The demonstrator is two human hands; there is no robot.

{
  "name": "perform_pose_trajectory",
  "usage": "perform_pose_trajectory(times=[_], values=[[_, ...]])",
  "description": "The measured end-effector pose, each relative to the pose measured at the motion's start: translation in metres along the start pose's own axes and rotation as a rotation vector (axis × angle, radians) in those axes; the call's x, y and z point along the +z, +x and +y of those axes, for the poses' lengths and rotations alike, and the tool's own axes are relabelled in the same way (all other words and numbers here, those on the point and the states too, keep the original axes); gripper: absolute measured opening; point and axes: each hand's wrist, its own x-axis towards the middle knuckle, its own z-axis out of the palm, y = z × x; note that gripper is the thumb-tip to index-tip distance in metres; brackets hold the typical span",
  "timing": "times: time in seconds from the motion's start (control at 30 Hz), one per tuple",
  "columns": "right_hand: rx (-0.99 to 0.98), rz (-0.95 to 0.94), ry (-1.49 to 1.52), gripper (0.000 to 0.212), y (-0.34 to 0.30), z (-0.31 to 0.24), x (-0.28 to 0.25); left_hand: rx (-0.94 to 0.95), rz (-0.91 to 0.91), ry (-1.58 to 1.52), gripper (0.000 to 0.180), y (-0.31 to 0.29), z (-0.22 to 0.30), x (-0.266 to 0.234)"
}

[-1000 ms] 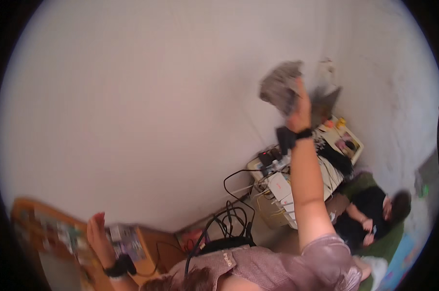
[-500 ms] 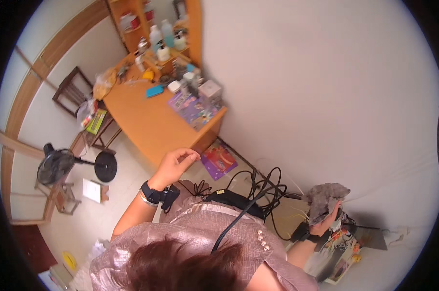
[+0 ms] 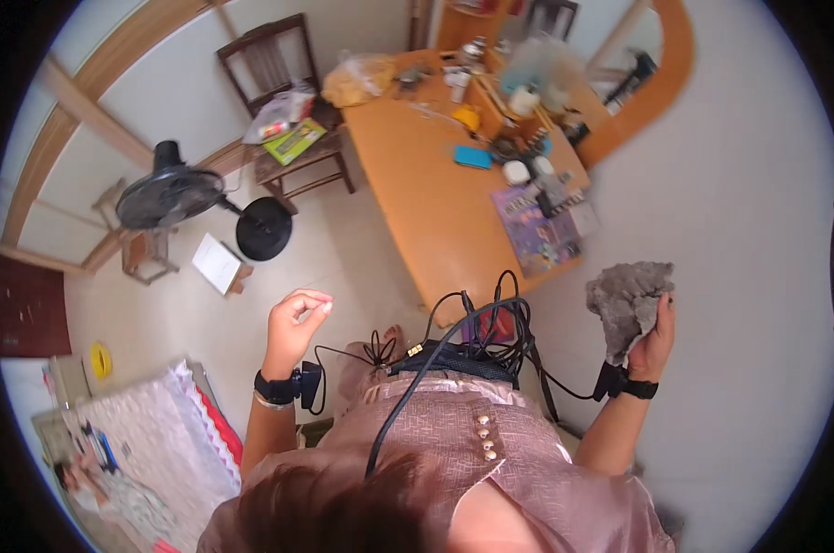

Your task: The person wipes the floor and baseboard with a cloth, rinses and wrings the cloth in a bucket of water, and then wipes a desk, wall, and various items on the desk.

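My right hand (image 3: 650, 350) grips a grey crumpled rag (image 3: 629, 300), holding it up in the air to the right of the desk. The cloth is bunched, with ragged edges, and hides part of my fingers. My left hand (image 3: 294, 324) is raised over the floor on the left, its fingers curled and the thumb pressed to the index fingertip in a pinch. Whatever that pinch may hold is too small to make out. Each wrist wears a black strap device. Loose black cables (image 3: 518, 336) loop in front of my waist.
A wooden desk (image 3: 417, 198) with bottles, a blue box and a purple booklet stands ahead. A dark chair (image 3: 274, 83) holding bags, a black fan (image 3: 173, 195) and a small stool are at left. A person lies on a bed (image 3: 159, 442) at lower left.
The view has turned, bringing the bed in and shifting the desk to the right. My right hand has come up from beside a cluttered spot, still holding the rag. The left stays pinched.
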Motion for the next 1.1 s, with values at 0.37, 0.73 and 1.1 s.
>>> perform_pose_trajectory(times=[0.37,0.73,1.1], values=[[0.335,-0.642,-0.043,0.034,0.088,0.095,0.188,-0.279,0.725,0.232,0.015,-0.095,-0.004,-0.064],[0.618,-0.881,0.057,0.030,0.071,0.203,0.314,-0.396,1.108,0.569,0.021,-0.208,0.018,-0.101],[0.803,-1.228,0.002,0.024,-0.050,0.298,0.515,-0.456,1.537,0.468,0.040,-0.283,-0.005,-0.199]])
